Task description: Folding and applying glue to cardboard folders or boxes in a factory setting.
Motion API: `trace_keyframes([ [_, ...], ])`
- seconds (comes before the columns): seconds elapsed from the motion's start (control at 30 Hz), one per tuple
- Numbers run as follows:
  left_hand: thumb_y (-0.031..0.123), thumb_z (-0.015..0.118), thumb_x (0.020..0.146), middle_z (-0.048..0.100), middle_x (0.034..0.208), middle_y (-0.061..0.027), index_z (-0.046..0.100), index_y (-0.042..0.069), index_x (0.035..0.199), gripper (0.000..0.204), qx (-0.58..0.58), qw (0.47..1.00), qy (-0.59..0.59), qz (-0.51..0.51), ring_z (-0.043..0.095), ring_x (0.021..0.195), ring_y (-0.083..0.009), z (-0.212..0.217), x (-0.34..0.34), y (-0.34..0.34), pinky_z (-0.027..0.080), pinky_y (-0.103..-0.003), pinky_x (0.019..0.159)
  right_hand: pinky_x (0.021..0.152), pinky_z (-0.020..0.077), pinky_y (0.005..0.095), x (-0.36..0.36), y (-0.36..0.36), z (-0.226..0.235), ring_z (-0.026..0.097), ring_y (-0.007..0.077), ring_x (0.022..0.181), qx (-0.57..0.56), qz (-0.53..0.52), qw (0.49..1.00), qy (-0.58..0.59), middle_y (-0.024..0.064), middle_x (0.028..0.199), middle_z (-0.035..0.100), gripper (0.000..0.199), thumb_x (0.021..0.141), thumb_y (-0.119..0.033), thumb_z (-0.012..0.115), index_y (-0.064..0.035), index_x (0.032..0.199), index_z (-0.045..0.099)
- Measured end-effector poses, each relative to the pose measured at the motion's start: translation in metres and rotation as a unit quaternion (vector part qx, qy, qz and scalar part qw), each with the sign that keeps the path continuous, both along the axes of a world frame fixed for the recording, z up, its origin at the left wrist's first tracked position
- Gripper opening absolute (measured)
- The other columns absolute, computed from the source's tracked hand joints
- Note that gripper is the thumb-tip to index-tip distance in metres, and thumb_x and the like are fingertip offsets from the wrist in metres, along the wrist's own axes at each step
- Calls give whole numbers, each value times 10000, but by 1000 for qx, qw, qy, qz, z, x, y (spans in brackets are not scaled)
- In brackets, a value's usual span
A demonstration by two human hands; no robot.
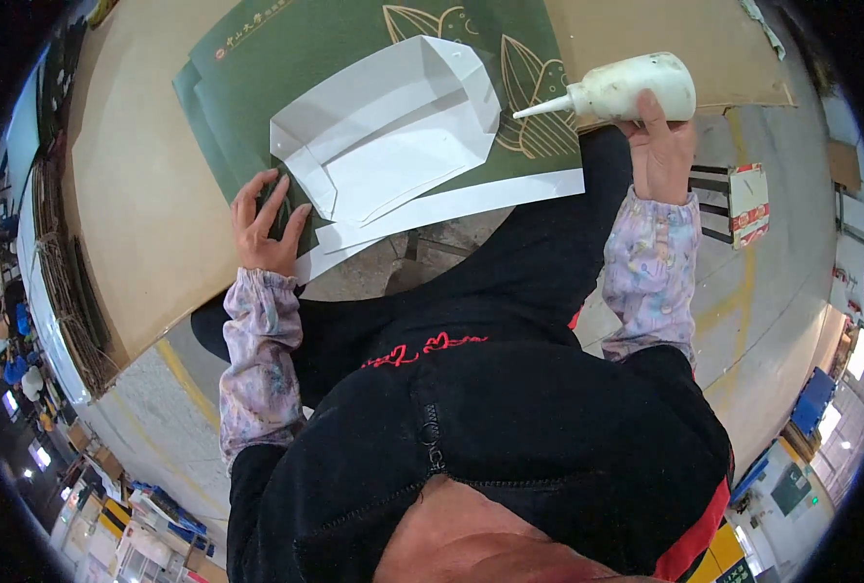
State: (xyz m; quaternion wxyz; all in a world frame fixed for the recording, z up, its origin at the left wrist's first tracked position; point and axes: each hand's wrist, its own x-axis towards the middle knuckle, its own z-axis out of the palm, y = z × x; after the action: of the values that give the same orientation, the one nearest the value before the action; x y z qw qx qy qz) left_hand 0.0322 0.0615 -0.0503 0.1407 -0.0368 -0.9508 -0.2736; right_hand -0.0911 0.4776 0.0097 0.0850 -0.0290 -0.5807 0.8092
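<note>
Tan surface (150, 175) up top, gray floor (786, 223) around it, and a green sheet (344, 73) is laid over the near part. Pretty much in the middle of that, a white tray (393, 170) is set open side up. Next to its left end, the left hand (265, 235) is held with fingers spread over the sheet; whether any weight is put on it can't be told. By the right hand (661, 155), a squeeze bottle (641, 85) is gripped, nozzle pointed left toward the tray.
</note>
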Motion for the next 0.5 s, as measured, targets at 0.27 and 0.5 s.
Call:
trace_keyframes([
  [0.27, 135, 750, 728, 555, 1246, -90, 660, 76, 1142, 428, -10, 1000, -7, 2, 478, 1181, -292, -1, 0, 0, 383, -406, 1000, 786, 571, 401, -5, -1, -6, 621, 236, 978, 18, -19, 1000, 5, 110, 1097, 580, 503, 796, -100, 748, -22, 1204, 465],
  [0.5, 139, 746, 733, 554, 1241, -94, 654, 73, 1149, 431, -22, 1000, -4, -2, 484, 1170, -295, 1, 0, -1, 391, -404, 990, 772, 586, 404, -10, -9, -10, 626, 252, 968, 11, -22, 1000, 11, 129, 1123, 555, 536, 781, -90, 760, -11, 1199, 434],
])
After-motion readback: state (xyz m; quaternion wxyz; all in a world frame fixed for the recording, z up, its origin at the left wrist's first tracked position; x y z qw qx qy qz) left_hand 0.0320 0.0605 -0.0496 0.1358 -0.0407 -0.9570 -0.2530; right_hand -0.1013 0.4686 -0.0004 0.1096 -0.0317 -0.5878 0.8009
